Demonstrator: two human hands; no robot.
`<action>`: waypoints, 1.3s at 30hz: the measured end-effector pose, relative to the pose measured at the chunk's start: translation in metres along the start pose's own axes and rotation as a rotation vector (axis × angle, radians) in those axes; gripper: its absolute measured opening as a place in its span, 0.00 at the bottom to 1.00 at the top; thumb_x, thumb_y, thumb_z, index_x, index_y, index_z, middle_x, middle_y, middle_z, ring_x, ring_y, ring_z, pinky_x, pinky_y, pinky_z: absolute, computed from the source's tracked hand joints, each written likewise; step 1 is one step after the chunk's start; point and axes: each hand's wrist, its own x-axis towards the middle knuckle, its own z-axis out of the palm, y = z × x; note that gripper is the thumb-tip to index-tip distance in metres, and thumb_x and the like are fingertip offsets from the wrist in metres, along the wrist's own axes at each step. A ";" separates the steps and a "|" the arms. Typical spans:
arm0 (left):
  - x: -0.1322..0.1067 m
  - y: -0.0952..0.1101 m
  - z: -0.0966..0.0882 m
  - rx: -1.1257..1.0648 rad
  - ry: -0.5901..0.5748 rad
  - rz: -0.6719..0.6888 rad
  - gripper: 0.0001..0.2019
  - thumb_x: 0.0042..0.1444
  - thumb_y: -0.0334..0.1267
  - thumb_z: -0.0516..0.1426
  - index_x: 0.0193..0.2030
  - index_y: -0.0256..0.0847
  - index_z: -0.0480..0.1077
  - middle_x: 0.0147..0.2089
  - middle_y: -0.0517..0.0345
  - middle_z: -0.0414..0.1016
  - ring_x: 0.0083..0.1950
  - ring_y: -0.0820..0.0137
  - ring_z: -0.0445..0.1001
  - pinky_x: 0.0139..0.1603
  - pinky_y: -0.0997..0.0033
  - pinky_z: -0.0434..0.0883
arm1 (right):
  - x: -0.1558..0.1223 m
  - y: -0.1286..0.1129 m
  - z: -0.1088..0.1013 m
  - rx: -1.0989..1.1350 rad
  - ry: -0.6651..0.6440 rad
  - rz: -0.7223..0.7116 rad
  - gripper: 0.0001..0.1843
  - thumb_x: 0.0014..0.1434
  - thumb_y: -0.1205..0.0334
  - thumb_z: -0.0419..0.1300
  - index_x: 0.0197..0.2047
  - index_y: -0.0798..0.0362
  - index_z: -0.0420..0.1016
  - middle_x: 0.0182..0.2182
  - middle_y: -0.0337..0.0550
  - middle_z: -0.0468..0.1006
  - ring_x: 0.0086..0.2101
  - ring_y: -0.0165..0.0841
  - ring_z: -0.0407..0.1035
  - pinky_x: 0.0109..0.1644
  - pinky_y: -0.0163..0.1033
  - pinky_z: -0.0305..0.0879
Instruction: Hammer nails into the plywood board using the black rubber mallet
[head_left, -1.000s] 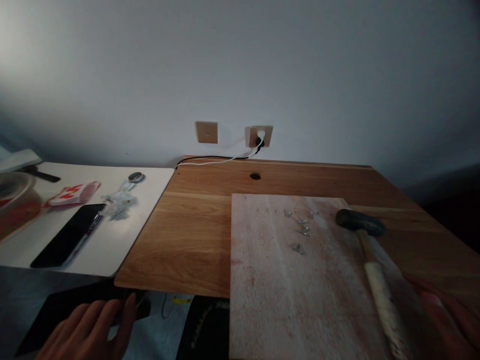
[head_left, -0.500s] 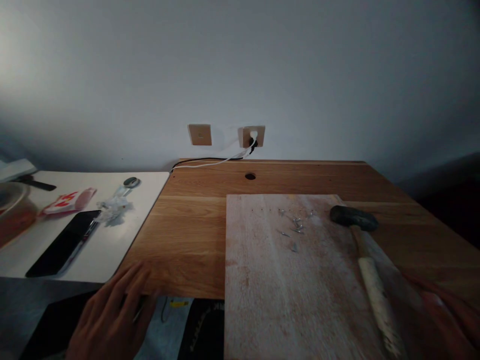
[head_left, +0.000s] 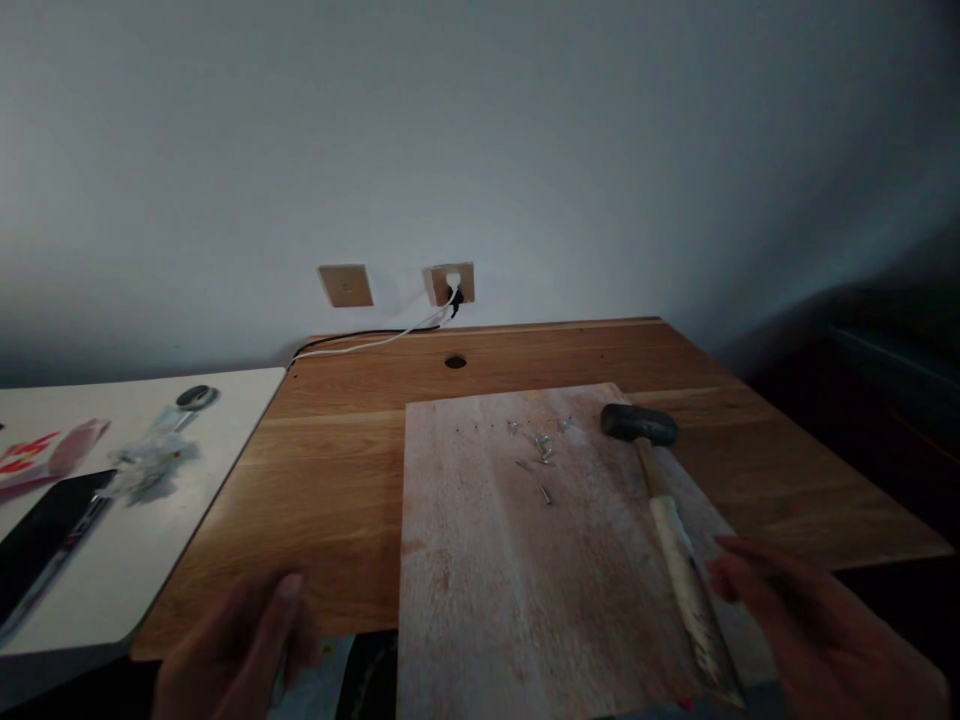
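A pale wooden board (head_left: pixel 480 560) lies on the brown wooden table, its near end past the table's front edge. Several small silver screws or nails (head_left: pixel 543 446) are scattered on its upper part, beside a row of small dark dots. On the board's right side rests a mallet (head_left: pixel 640 424) with a black head and a pale wrapped handle. My right hand (head_left: pixel 817 630) is just right of that handle, fingers stretched out and holding nothing. At the table's front edge, left of the board, my left hand (head_left: pixel 236 640) is blurred and curled; a thin thing shows faintly under its thumb.
A white table (head_left: pixel 187 480) adjoins on the left, bearing a black phone (head_left: pixel 45 520), a pen, a crumpled clear plastic bag (head_left: pixel 154 460), a roll of tape (head_left: pixel 196 397) and a red-and-white packet (head_left: pixel 52 455). Cables run along the wall to a socket (head_left: pixel 453 284).
The view has swung right, so things sit further left. My left hand has curled from a flatter pose. My right hand has come up further into view beside the mallet handle.
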 end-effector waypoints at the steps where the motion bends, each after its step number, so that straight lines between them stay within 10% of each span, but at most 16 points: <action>1: 0.006 0.013 0.016 -0.206 -0.080 -0.030 0.22 0.64 0.62 0.60 0.35 0.44 0.77 0.25 0.60 0.80 0.25 0.64 0.79 0.26 0.66 0.79 | -0.002 -0.012 0.002 0.054 -0.044 -0.006 0.16 0.65 0.40 0.62 0.41 0.40 0.84 0.31 0.42 0.87 0.30 0.45 0.84 0.33 0.45 0.83; 7: 0.035 0.072 0.082 -0.788 -0.444 -0.201 0.41 0.70 0.70 0.36 0.64 0.43 0.75 0.71 0.42 0.73 0.71 0.46 0.73 0.66 0.36 0.74 | -0.003 -0.057 0.020 0.173 -0.098 -0.327 0.12 0.68 0.52 0.61 0.49 0.43 0.83 0.47 0.45 0.87 0.41 0.41 0.85 0.41 0.40 0.85; 22: 0.040 0.089 0.114 -0.852 -0.664 -0.121 0.44 0.71 0.69 0.29 0.67 0.45 0.72 0.73 0.47 0.71 0.75 0.52 0.68 0.71 0.40 0.70 | -0.016 -0.064 0.038 0.182 -0.256 -0.478 0.12 0.71 0.65 0.59 0.51 0.42 0.80 0.58 0.45 0.79 0.54 0.42 0.80 0.56 0.47 0.82; 26: 0.040 0.084 0.116 -0.601 -0.697 0.154 0.35 0.74 0.64 0.36 0.65 0.46 0.73 0.71 0.47 0.74 0.72 0.53 0.72 0.69 0.43 0.73 | -0.022 -0.071 0.046 0.173 -0.288 -0.504 0.13 0.70 0.64 0.60 0.55 0.41 0.79 0.56 0.45 0.80 0.53 0.41 0.80 0.55 0.46 0.82; 33: 0.075 0.092 0.129 0.496 -0.646 0.919 0.12 0.73 0.38 0.54 0.58 0.44 0.75 0.56 0.49 0.81 0.59 0.56 0.78 0.63 0.47 0.74 | -0.021 -0.071 0.048 0.223 -0.340 -0.398 0.20 0.70 0.69 0.58 0.59 0.39 0.79 0.62 0.47 0.77 0.58 0.43 0.77 0.58 0.50 0.80; 39: 0.118 0.121 0.186 0.778 -0.661 1.073 0.10 0.72 0.35 0.55 0.54 0.38 0.76 0.51 0.46 0.79 0.55 0.55 0.77 0.57 0.53 0.76 | -0.004 -0.084 0.049 1.137 -0.465 0.196 0.26 0.75 0.37 0.47 0.68 0.32 0.72 0.69 0.44 0.74 0.65 0.50 0.72 0.60 0.66 0.77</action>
